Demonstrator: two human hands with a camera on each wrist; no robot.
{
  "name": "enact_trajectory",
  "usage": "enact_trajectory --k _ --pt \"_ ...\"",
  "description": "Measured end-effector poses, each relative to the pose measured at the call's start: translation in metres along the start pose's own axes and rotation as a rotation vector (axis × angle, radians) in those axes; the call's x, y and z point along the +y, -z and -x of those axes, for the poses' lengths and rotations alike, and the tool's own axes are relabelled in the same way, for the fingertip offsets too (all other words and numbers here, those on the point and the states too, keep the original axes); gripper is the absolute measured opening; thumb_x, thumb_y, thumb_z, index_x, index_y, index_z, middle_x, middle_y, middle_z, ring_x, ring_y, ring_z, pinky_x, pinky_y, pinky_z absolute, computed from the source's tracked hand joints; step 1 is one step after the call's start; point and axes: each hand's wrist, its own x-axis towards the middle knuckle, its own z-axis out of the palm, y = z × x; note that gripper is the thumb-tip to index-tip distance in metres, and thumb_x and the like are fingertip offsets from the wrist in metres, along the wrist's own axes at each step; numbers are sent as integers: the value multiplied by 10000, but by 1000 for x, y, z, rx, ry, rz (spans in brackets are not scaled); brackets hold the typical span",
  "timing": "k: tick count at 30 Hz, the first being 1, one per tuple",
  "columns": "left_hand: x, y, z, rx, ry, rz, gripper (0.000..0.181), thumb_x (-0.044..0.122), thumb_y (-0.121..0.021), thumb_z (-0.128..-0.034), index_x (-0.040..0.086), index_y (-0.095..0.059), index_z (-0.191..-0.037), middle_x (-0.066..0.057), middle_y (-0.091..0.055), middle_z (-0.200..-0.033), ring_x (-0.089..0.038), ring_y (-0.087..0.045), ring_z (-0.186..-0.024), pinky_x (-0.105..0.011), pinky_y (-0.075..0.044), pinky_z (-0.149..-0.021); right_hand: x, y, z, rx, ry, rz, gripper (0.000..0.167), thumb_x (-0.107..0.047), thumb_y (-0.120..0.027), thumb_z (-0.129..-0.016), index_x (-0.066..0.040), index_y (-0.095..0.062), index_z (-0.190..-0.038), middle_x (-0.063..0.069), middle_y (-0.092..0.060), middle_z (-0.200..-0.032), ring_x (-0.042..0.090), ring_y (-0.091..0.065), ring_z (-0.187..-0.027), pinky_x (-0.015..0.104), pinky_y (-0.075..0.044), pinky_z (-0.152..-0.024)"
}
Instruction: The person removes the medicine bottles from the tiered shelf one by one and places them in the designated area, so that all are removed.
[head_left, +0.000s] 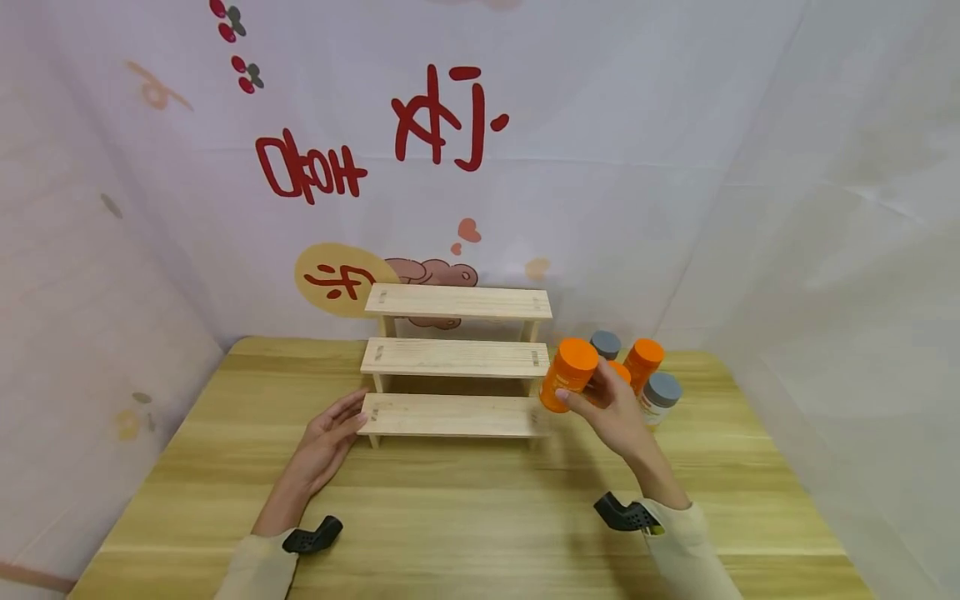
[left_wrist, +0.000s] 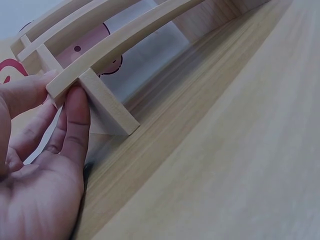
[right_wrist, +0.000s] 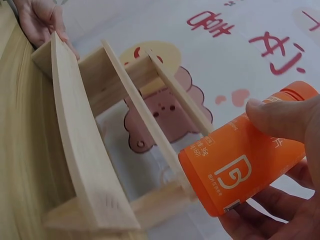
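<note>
A three-tier wooden step shelf (head_left: 454, 414) stands at the back of the table. My left hand (head_left: 324, 443) pinches the left end of its lowest board, thumb on top and fingers beneath, as the left wrist view shows. In my right hand (head_left: 617, 410) is an orange pill bottle (head_left: 567, 377), gripped between thumb and fingers and slightly tilted. It is held off the table at the shelf's right end. Behind that hand stand another orange bottle (head_left: 646, 360) and a white bottle with a grey lid (head_left: 662, 395). A further orange bottle is partly hidden by the hand.
Another grey lid (head_left: 605, 343) shows behind the held bottle. A pale printed cloth (head_left: 600, 200) hangs behind the wood-grain table (head_left: 450, 525) and along both sides. Each wrist wears a black camera mount (head_left: 313, 536).
</note>
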Motion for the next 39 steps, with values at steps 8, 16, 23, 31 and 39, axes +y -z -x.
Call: enact_trajectory --k 8,16,23,31,39 --pt "-1 -4 -11 31 9 17 653 52 -575 -1041 -36 -251 -1601 51 -505 -1372 -19 -537 -1226 -149 -497 -985 16 16 12 30 -6 29 555 -135 -740 -957 -134 -517 -1465 172 -625 -1356 -31 -615 -1165 139 -496 -984" --pt "-7 -3 -9 45 21 9 676 57 -580 -1038 -47 -225 -1604 68 -509 -1360 -10 -541 -1216 -145 -499 -974 33 24 28 10 -7 57 556 -109 -736 -954 -138 -518 -1465 121 -603 -1377 -54 -577 -1200 125 -474 -998" --pt "-1 -2 -10 48 22 5 665 63 -589 -1036 -27 -256 -1603 60 -499 -1377 -8 -540 -1230 -149 -500 -987 51 32 39 2 -39 57 597 -111 -745 -947 -138 -498 -1489 35 -597 -1364 -56 -580 -1190 128 -477 -999" --pt "2 -4 -12 55 18 0 674 60 -589 -1035 -28 -244 -1607 57 -490 -1380 -14 -530 -1234 -148 -496 -985 70 38 45 12 -46 69 634 -115 -741 -951 -129 -467 -1523 100 -583 -1392 -76 -572 -1181 107 -475 -980" --pt "1 -8 -16 68 10 3 659 50 -594 -1030 -36 -268 -1597 47 -500 -1363 -22 -544 -1213 -152 -503 -970 89 44 53 24 -99 104 595 -115 -765 -930 -70 -505 -1463 176 -596 -1372 -109 -555 -1159 94 -460 -974"
